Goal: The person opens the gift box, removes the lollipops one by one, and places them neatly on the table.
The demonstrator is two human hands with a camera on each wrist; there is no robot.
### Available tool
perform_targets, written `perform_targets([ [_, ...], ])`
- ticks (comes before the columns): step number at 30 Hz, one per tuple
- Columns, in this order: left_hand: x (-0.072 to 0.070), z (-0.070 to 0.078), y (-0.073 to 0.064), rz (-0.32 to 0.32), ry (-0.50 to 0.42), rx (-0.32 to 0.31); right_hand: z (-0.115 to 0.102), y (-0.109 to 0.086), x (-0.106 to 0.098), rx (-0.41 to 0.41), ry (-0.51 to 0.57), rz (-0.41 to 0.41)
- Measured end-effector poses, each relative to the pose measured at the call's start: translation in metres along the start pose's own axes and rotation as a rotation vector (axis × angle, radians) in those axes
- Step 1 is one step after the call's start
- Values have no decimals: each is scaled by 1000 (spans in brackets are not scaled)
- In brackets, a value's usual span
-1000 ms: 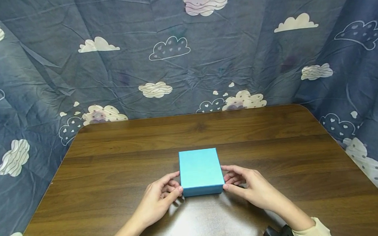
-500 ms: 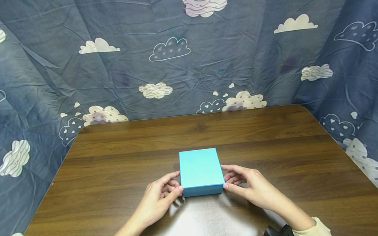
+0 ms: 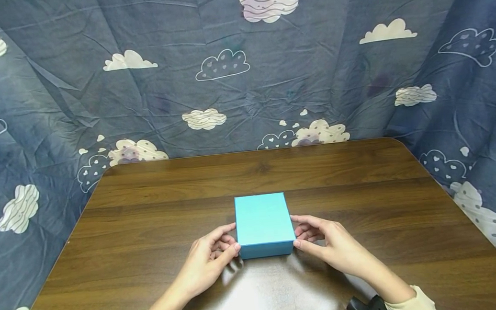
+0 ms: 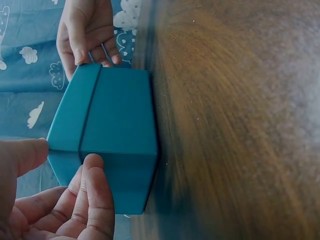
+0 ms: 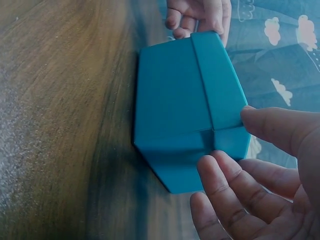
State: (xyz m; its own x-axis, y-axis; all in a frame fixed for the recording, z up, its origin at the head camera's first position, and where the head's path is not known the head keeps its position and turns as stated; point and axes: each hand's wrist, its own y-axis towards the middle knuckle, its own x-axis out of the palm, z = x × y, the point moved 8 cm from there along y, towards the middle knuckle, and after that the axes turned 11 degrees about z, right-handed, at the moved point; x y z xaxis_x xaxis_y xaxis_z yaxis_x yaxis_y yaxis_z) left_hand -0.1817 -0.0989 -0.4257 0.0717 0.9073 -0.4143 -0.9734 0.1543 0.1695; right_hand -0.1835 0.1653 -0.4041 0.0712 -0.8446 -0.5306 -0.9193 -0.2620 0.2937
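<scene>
A turquoise square box sits on the wooden table in front of me, its lid fitted over the base. In both wrist views a seam runs between the lid's rim and the base wall. My left hand holds the lid's left side, thumb at the near corner and fingers along the side. Opposite it, my right hand holds the right side in the same way. In the right wrist view the fingertips lie close to the seam. What the box contains is hidden.
The brown wood-grain table extends around the box, with rounded far corners. Behind it hangs a dark blue cloth printed with clouds. Black wrist devices and pale yellow sleeves show at the bottom edge.
The lid has risen very slightly, its top edges now a little higher in the head view. The fingers keep their hold on both sides, and the base stays put.
</scene>
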Motion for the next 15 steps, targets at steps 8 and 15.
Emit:
perform_targets([
  [8,-3,6,1,12,-2,37,-6,1,-4,-23,10,19],
  [15,-5,10,2,10,-31,43,-10,3,-6,-39,-2,32],
])
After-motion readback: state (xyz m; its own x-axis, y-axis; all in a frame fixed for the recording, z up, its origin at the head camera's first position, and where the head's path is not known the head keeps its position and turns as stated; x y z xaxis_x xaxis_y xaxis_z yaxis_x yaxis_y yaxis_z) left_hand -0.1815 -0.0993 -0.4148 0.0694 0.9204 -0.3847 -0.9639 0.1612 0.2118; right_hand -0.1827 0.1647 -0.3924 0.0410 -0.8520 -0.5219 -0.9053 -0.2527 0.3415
